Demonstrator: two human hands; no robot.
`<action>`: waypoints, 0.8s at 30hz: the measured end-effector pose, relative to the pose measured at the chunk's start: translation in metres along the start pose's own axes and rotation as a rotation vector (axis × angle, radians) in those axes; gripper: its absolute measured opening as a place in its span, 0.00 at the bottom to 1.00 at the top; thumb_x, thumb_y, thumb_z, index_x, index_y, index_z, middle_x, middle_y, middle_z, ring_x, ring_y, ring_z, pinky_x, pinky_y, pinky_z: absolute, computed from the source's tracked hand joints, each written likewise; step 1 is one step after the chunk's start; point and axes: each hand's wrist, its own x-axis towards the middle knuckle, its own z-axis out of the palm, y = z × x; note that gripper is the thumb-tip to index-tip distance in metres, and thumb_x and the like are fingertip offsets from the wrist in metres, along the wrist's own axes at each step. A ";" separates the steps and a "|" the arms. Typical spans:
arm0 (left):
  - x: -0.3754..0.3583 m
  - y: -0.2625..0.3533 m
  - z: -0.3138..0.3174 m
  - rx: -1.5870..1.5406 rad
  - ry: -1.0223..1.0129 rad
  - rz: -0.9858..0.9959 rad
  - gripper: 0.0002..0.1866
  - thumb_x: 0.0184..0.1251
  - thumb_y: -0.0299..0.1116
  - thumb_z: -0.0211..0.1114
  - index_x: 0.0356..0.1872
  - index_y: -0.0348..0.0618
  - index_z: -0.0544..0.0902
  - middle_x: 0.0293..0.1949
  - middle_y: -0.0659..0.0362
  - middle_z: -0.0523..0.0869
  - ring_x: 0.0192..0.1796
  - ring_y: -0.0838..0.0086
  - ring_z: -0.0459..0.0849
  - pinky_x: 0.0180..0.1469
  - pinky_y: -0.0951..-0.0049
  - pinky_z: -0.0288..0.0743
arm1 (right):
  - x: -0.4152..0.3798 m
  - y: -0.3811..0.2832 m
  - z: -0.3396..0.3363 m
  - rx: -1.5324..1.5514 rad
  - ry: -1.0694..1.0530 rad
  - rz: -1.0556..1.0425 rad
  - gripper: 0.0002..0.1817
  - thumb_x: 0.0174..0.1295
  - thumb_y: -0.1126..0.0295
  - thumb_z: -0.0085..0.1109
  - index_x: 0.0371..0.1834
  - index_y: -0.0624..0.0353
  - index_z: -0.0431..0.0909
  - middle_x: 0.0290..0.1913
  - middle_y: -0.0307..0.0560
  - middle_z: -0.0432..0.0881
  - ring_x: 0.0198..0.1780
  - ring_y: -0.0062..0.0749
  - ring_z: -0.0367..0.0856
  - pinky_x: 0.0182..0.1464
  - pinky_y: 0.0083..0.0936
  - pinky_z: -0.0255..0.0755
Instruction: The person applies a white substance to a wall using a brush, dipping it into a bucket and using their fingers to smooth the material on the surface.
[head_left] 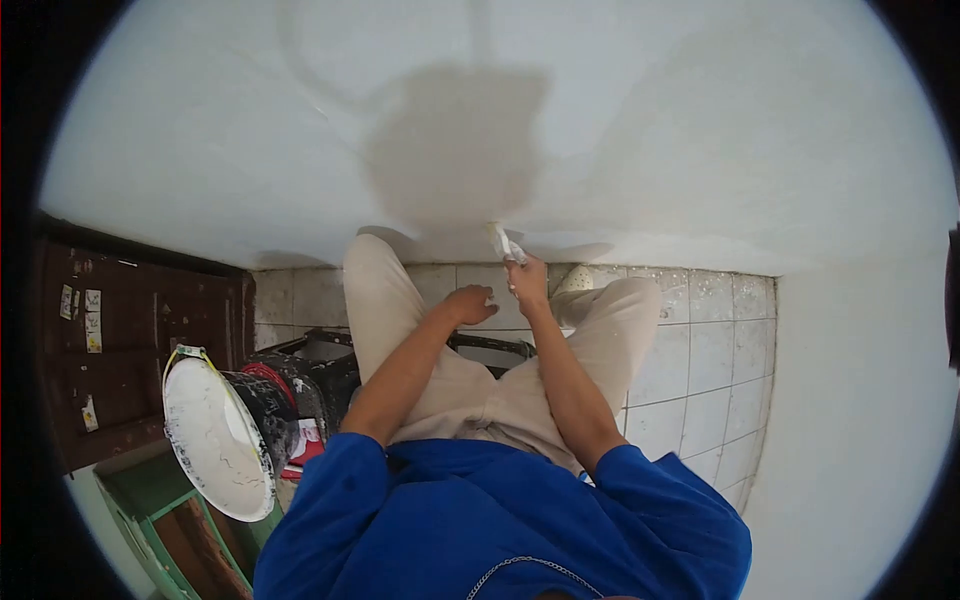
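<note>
My right hand [527,279] is closed round the handle of a white-smeared paintbrush [507,245]. The brush tip meets the lower part of the pale wall [640,190], just above the floor line. Between my knees, my left hand [471,304] hangs with its fingers loosely bent and a little apart, holding nothing I can see. It is nearest to my left leg and the brush hand, touching neither.
On my left stands a black bucket [268,405] coated inside with white paint, beside red and black items. A dark brown door [140,320] and a green wooden frame [165,520] lie further left. Paint-spotted tiles [660,365] cover the floor; another wall [850,400] bounds the right.
</note>
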 end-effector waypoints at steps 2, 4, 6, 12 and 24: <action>0.002 -0.010 0.014 0.013 0.009 0.011 0.23 0.64 0.48 0.58 0.47 0.37 0.77 0.44 0.45 0.82 0.49 0.52 0.80 0.50 0.57 0.72 | -0.006 -0.003 0.004 0.009 -0.003 -0.100 0.09 0.62 0.68 0.59 0.41 0.62 0.79 0.16 0.29 0.66 0.14 0.12 0.60 0.15 0.17 0.52; -0.003 -0.004 0.003 0.003 -0.059 -0.041 0.25 0.64 0.49 0.57 0.51 0.38 0.76 0.50 0.44 0.80 0.54 0.52 0.78 0.55 0.57 0.71 | -0.028 -0.017 0.000 -0.040 0.027 -0.207 0.09 0.61 0.70 0.58 0.41 0.62 0.79 0.16 0.29 0.66 0.14 0.13 0.60 0.15 0.18 0.52; -0.002 0.008 -0.004 -0.031 -0.092 -0.054 0.26 0.64 0.50 0.57 0.53 0.38 0.76 0.53 0.44 0.79 0.56 0.52 0.77 0.58 0.56 0.70 | -0.039 -0.028 -0.002 -0.047 0.022 -0.241 0.08 0.62 0.69 0.58 0.40 0.62 0.79 0.16 0.29 0.67 0.14 0.13 0.60 0.15 0.18 0.52; -0.002 0.005 -0.005 0.002 -0.066 -0.020 0.25 0.64 0.49 0.57 0.51 0.37 0.76 0.49 0.44 0.80 0.54 0.51 0.78 0.55 0.56 0.70 | 0.000 0.007 0.001 -0.111 0.048 -0.041 0.09 0.64 0.67 0.58 0.34 0.62 0.79 0.15 0.30 0.67 0.13 0.13 0.61 0.15 0.18 0.52; 0.000 0.011 -0.012 -0.014 -0.073 -0.052 0.26 0.63 0.50 0.58 0.53 0.39 0.76 0.51 0.44 0.80 0.56 0.52 0.77 0.58 0.56 0.70 | -0.016 -0.001 0.001 -0.057 0.072 -0.021 0.08 0.64 0.67 0.58 0.34 0.61 0.78 0.17 0.31 0.68 0.13 0.12 0.61 0.14 0.17 0.52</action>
